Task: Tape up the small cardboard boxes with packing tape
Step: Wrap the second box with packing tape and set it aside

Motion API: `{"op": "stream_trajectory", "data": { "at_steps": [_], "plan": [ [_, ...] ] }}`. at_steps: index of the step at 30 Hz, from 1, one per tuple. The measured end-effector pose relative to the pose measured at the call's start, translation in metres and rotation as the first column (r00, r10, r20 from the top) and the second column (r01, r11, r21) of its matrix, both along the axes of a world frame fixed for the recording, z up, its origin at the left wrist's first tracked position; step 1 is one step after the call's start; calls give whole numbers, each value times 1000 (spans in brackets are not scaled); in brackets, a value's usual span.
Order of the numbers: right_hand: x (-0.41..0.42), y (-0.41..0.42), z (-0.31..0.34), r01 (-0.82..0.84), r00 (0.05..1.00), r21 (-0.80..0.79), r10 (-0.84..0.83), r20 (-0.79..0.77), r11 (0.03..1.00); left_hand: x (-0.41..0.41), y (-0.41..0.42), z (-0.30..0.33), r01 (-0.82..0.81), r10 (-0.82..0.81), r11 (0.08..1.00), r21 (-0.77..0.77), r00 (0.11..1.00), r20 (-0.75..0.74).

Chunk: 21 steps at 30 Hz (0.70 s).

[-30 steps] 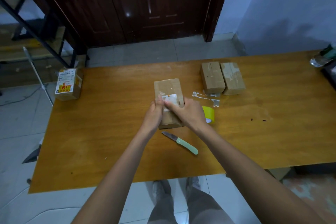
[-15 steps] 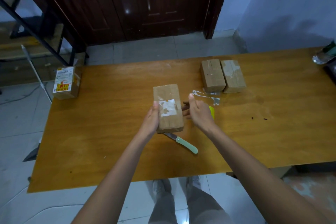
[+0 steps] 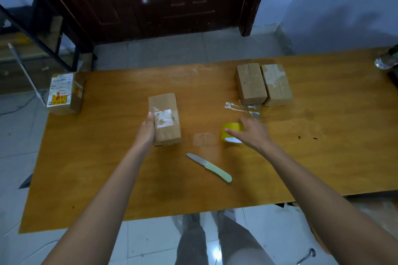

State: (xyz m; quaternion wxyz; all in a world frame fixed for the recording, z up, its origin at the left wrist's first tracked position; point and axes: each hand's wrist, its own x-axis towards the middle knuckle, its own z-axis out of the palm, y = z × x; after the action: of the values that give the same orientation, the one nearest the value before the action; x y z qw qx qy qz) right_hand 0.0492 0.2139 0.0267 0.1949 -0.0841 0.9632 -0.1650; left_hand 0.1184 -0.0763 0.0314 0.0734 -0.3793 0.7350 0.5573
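While the left hand grips the box, the right hand touches the tape roll.

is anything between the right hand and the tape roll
Nothing visible. The right hand is already over the yellow tape roll, fingers spread, not yet closed on it. The knife lies nearer the person, off that path. The left hand holds the box.

Bare table left of knife; paired boxes block far right.

A green-handled knife lies open on the wooden table.
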Motion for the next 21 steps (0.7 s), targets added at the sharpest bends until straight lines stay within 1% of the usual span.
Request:
{"op": "stream_trajectory", "data": {
  "at_steps": [6,7,8,9,10,11,12,13,14,15,16,18,19,21],
  "plan": [
    [-4,-2,-16,72,996,-84,-67,64,994,-32,-1,-37,88,-60,985,-152,983,176],
    [-5,0,-19,95,993,-129,-86,75,987,-34,-1,-43,123,-82,970,-211,978,191],
    [-6,2,-22,118,991,-183,-103,91,976,-37,0,-47,152,-93,939,-308,976,197],
    [-7,5,-25,134,988,-236,-111,108,962,-37,2,-45,154,-82,894,-420,979,185],
    [-8,8,-27,139,987,-277,-110,115,951,-37,6,-40,122,-62,845,-521,989,131],
    [-7,10,-29,134,989,-306,-106,108,942,-37,12,-33,73,-70,804,-591,997,27],
    [-6,11,-31,128,990,-319,-103,94,939,-37,20,-25,54,-144,788,-614,985,-97],
    [-5,12,-32,119,992,-325,-97,83,938,-39,29,-16,103,-261,798,-594,947,-186],
    [-3,12,-32,101,994,-324,-83,71,941,-42,40,-10,216,-388,810,-545,895,-222],
    [0,11,-32,68,997,-315,-58,43,947,-45,52,-7,364,-503,801,-475,840,-204],
    [2,11,-32,33,999,-311,-31,10,950,-50,63,-6,511,-603,761,-399,784,-148],
    [7,11,-29,-4,999,-365,-10,-37,931,-58,81,-9,715,-744,647,-264,668,-15],
    [8,10,-26,-17,999,-405,-3,-49,914,-61,87,-13,778,-787,596,-200,615,48],
    [9,6,-15,-72,996,-466,42,-75,882,-63,94,-19,847,-837,524,-92,532,125]
  ]
}}
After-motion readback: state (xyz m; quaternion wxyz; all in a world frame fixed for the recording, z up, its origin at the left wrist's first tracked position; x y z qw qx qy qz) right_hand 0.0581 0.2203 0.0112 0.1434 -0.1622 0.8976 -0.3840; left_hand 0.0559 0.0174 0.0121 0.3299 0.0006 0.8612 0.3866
